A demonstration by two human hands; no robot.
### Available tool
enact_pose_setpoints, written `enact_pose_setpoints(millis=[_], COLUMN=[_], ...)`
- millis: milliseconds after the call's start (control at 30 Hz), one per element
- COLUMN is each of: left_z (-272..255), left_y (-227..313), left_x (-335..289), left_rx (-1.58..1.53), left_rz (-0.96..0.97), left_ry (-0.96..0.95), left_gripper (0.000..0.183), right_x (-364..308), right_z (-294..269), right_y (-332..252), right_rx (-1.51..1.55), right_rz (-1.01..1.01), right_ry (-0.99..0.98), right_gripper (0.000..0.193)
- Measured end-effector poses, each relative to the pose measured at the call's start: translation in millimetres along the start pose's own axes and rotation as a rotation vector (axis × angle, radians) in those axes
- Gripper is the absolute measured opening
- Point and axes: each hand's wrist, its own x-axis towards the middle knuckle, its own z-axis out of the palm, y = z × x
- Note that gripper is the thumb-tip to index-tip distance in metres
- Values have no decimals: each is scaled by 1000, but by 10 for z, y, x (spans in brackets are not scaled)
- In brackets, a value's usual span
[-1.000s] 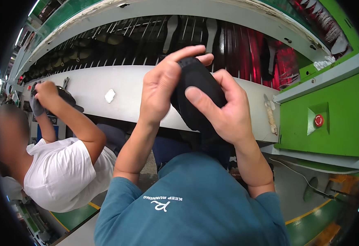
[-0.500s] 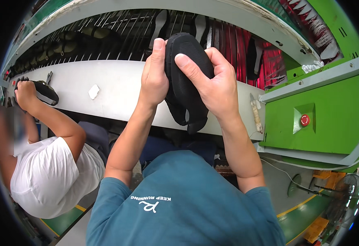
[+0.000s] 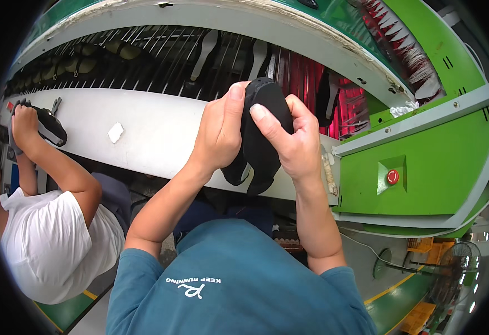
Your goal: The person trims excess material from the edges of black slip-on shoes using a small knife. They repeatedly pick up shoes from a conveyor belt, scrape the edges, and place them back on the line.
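Note:
A black shoe point(image 3: 254, 149) is held up between my two hands, above the white worktop, with its dark sole turned toward me. My left hand point(image 3: 220, 131) grips its left edge, thumb pointing up along the upper end. From the right, my right hand point(image 3: 300, 142) clasps the shoe, its thumb lying flat on the sole and its fingers behind the far edge. At the lower end, the sole's tip curls apart from the black part behind it. My fingers behind the shoe are mostly hidden.
A small white pad point(image 3: 115, 133) lies on the white worktop point(image 3: 161, 134), and a wrapped stick-like tool point(image 3: 329, 174) at its right end. Beyond run conveyor rods carrying dark soles point(image 3: 205, 54). Right stands a green machine point(image 3: 362, 192) with a red button point(image 3: 392, 177). Left, a co-worker holds a black shoe point(image 3: 53, 129).
The shoe and both my hands sit lower in the view, and the sole is tilted so its ridges no longer show clearly. The surroundings have shifted left with the view. My grip stays.

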Motion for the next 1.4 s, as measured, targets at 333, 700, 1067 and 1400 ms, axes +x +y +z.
enact_pose_setpoints(millis=[333,700,1067,1400], left_z=[-263,-444,-577,-500], left_y=[199,441,383,385], left_x=[-354,-728,-1004,-1027], left_rx=[54,31,67,71], left_rz=[198,144,177,241], left_ry=[-56,121,196,207], left_gripper=[46,58,59,52], right_x=[-456,-595,-628,-632], right_z=[101,371,514,504], right_y=[144,202,128,159], right_rx=[67,-136,-114,-52], right_rz=[-121,-504,-421,-380], right_ry=[-30,-123,-142,-70], right_gripper=[33,29,30,40])
